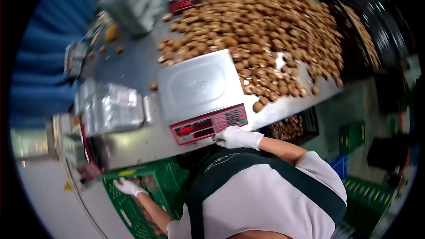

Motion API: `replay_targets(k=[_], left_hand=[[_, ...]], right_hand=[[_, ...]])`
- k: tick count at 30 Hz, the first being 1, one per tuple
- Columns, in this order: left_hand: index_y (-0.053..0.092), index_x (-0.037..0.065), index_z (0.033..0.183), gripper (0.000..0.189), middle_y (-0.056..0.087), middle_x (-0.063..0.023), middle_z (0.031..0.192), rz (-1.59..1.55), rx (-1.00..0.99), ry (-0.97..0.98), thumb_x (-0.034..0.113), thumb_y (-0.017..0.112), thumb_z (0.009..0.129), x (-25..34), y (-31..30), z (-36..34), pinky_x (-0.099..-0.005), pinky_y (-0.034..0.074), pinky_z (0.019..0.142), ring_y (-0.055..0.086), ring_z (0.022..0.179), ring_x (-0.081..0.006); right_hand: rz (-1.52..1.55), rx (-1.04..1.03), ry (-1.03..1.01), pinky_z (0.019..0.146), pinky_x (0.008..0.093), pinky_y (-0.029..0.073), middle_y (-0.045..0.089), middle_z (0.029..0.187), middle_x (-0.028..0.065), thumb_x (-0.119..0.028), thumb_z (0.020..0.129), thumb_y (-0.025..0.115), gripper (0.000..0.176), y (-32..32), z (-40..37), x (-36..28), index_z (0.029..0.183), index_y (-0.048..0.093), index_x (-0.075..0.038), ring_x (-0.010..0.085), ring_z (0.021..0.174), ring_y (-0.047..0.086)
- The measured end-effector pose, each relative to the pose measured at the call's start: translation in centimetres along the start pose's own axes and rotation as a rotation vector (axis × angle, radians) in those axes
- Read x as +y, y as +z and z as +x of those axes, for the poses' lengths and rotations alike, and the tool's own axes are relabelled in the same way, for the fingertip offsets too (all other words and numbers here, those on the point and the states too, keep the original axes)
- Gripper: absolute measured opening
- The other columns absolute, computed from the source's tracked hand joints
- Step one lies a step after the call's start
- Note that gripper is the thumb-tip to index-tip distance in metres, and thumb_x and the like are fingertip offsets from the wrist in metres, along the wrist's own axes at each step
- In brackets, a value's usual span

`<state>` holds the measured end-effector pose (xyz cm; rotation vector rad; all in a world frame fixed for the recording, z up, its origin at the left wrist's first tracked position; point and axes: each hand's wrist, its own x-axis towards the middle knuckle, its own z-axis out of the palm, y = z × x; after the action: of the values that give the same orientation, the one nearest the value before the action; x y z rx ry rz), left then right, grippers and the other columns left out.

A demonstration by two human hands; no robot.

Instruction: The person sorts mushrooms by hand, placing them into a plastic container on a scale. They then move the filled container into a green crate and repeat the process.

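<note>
Head view, surface: steel table (133,68) in a packing room, floor grey-green.
Heap: brown, roundish produce (265,22), perhaps kiwifruit, piled behind the scale (195,84).
Scale: flat steel pan, red keypad (230,117).
Right hand (238,137): white-gloved, fingers loosely curled, touching the keypad's edge, gripping nothing.
Left hand (128,186): gloved, fingers spread flat inside the green crate (133,212).
Nearby: shiny plastic packs (115,108), left of the scale.

Steel table (128,66), grey floor (42,203), perhaps concrete.

left hand (128,186) lowered, right hand (237,137) forward
</note>
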<state>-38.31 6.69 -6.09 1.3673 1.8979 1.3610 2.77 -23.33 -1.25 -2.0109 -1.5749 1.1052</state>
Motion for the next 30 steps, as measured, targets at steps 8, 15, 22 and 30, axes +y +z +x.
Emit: replay_targets(k=[8, 15, 22, 30], left_hand=[[0.049, -0.004, 0.125, 0.037, 0.051, -0.0175, 0.129, 0.123, -0.425, 1.027, 0.017, 0.050, 0.094, 24.2, 13.5, -0.7, -0.0373, 0.035, 0.102, 0.049, 0.117, -0.0300], [0.060, -0.001, 0.114, 0.039, 0.063, -0.0191, 0.110, 0.401, -0.726, 0.769, 0.028, 0.059, 0.088, 24.0, 22.1, 1.3, -0.0353, 0.044, 0.088, 0.060, 0.100, -0.0318], [0.063, -0.003, 0.106, 0.032, 0.068, -0.0144, 0.089, 0.759, -0.612, 0.778, 0.019, 0.066, 0.083, 23.4, 21.5, 6.7, -0.0315, 0.048, 0.072, 0.063, 0.077, -0.0219], [0.065, -0.002, 0.103, 0.024, 0.066, -0.0052, 0.075, 0.475, -0.770, 0.314, 0.017, 0.060, 0.089, 21.8, 22.0, 9.5, -0.0254, 0.042, 0.048, 0.055, 0.053, -0.0112]], right_hand=[[0.061, 0.071, 0.094, 0.074, 0.0452, 0.049, 0.065, 0.084, 0.0175, -0.026, 0.086, 0.055, 0.025, -0.1, -2.1, 1.5, 0.102, 0.064, -0.009, 0.0369, 0.079, 0.063], [0.099, 0.161, 0.232, 0.077, 0.0450, 0.048, 0.065, 0.085, 0.0181, -0.028, 0.086, 0.054, 0.027, -2.2, -6.2, 4.8, 0.101, 0.063, -0.009, 0.0363, 0.083, 0.062], [0.182, 0.402, 0.430, 0.075, 0.0445, 0.049, 0.065, 0.080, 0.0183, -0.024, 0.084, 0.049, 0.024, -3.9, -11.9, 10.4, 0.095, 0.063, -0.008, 0.0363, 0.079, 0.062], [-0.178, 1.031, 0.700, 0.069, 0.0419, 0.051, 0.064, 0.085, 0.0117, -0.016, 0.080, 0.057, 0.019, -6.4, -15.2, 19.8, 0.096, 0.060, -0.009, 0.0312, 0.078, 0.062]])
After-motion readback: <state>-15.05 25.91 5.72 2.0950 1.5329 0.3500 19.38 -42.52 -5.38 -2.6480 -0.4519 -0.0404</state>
